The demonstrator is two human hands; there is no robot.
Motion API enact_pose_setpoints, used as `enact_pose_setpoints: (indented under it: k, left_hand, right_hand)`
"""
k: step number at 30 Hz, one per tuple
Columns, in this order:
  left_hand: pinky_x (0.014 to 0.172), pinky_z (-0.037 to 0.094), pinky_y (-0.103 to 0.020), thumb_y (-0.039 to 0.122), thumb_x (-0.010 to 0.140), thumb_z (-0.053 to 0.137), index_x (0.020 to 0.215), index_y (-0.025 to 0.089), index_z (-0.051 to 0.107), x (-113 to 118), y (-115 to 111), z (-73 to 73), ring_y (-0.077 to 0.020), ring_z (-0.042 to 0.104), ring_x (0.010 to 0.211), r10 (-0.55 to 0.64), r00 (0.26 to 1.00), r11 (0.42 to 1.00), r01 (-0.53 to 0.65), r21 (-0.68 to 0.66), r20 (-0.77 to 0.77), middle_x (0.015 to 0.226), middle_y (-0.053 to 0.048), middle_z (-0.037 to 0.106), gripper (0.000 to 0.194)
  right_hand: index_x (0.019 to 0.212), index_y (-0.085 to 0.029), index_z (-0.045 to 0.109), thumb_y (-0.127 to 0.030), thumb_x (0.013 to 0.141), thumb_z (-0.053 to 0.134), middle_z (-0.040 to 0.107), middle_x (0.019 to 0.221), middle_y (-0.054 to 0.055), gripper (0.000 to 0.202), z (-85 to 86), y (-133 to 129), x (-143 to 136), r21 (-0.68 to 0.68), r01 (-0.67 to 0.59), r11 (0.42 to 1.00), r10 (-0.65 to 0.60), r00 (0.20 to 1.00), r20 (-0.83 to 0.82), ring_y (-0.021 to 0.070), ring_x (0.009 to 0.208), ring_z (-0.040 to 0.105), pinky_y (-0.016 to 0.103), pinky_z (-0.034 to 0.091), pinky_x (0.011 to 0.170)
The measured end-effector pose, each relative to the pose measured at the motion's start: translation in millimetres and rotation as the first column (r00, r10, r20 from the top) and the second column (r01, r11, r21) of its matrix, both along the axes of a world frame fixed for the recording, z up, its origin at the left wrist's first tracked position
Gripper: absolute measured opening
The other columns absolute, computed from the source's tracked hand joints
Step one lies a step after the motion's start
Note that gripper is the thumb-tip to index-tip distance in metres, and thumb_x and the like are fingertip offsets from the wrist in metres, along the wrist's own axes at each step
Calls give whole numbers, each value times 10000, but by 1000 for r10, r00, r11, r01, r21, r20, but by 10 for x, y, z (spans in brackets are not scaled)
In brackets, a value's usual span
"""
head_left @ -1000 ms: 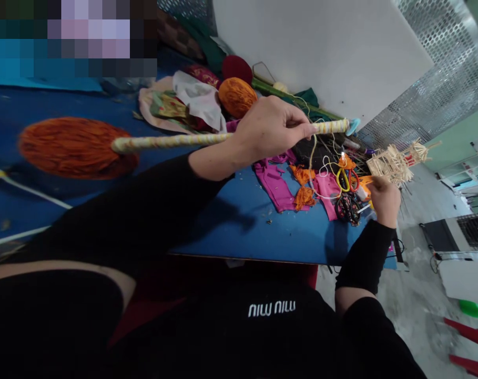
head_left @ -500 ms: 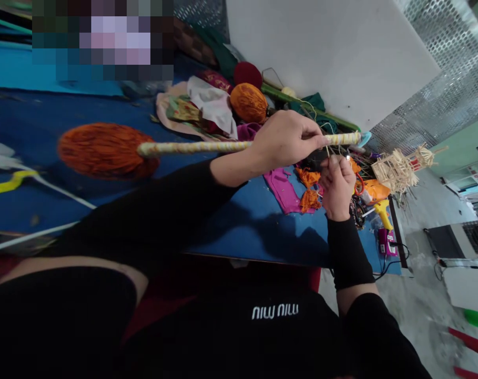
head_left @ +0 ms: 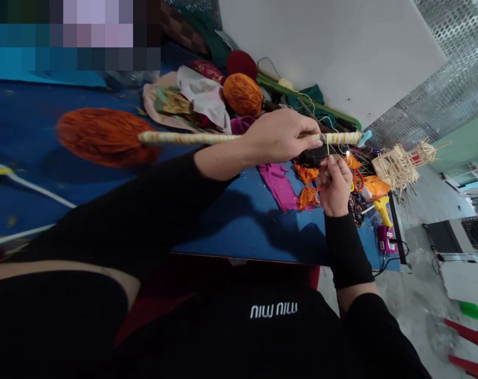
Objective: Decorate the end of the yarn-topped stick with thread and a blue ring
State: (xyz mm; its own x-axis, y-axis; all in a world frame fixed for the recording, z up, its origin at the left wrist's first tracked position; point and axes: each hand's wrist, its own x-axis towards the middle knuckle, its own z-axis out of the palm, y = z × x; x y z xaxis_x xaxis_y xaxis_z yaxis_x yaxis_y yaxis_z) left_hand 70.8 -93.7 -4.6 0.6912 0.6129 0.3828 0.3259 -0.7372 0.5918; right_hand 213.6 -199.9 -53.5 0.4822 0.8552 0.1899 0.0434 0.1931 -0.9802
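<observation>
My left hand (head_left: 276,134) is closed around a long stick (head_left: 191,138) wrapped in a pale yellow and white strip. The stick lies sideways in front of me. At its left end is a large oval head (head_left: 104,137) covered in gathered orange-brown fabric. A light blue piece (head_left: 365,138) pokes out at its right end. Just below the right part of the stick, my right hand (head_left: 335,179) pinches a thin yellowish strip (head_left: 328,147), drawn tight down from the stick. The far end of that strip is hidden in my fingers.
A blue table (head_left: 231,231) carries a second orange head (head_left: 243,95), fabric scraps (head_left: 203,95), a magenta cloth (head_left: 280,187), orange cloth pieces (head_left: 308,197), red-handled scissors (head_left: 357,180) and a yellow glue gun (head_left: 383,210). A wooden stick model (head_left: 396,166) stands at right.
The view has shifted slightly. My left hand keeps its grip on the stick, and the strip below it now looks straighter and tauter in my right hand.
</observation>
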Motion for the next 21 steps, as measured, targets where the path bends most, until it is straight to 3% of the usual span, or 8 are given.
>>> enact_pose_setpoints:
  k: [4, 10, 16, 21]
  left_hand:
    - [674, 354, -282, 383, 941, 530, 1013, 194, 790, 67, -5, -75, -183, 609, 762, 3, 1000, 1000, -3, 6, 27, 755, -39, 704, 330]
    - [624, 339, -263, 367, 928, 556, 922, 173, 774, 111, -26, -123, -143, 567, 670, -83, 994, 994, 88, -64, 66, 685, -9, 653, 291]
    - [627, 369, -244, 374, 923, 507, 919, 147, 766, 94, -56, -109, -122, 529, 643, -237, 971, 961, 239, -140, 30, 715, -17, 640, 344]
    - [632, 386, -245, 354, 913, 478, 891, 156, 752, 101, -83, -127, -124, 517, 605, -328, 943, 935, 317, -157, -52, 676, -14, 623, 339]
  right_hand:
    - [755, -259, 474, -647, 745, 761, 381, 648, -75, 483, -37, 25, 54, 2, -65, 998, 65, 996, -61, 72, 510, 217, 257, 251, 458]
    - [728, -252, 457, -615, 754, 803, 292, 587, -106, 502, -105, 99, 293, -11, -307, 952, 302, 941, -152, 51, 459, 151, 234, 200, 407]
    - [653, -243, 453, -599, 640, 838, 307, 541, -101, 525, -177, 169, 416, -101, -302, 948, 278, 939, -203, 46, 467, 151, 234, 198, 412]
    - [695, -236, 472, -510, 637, 876, 412, 577, -96, 492, -151, 183, 518, -144, -440, 887, 409, 890, -199, 32, 480, 150, 214, 165, 438]
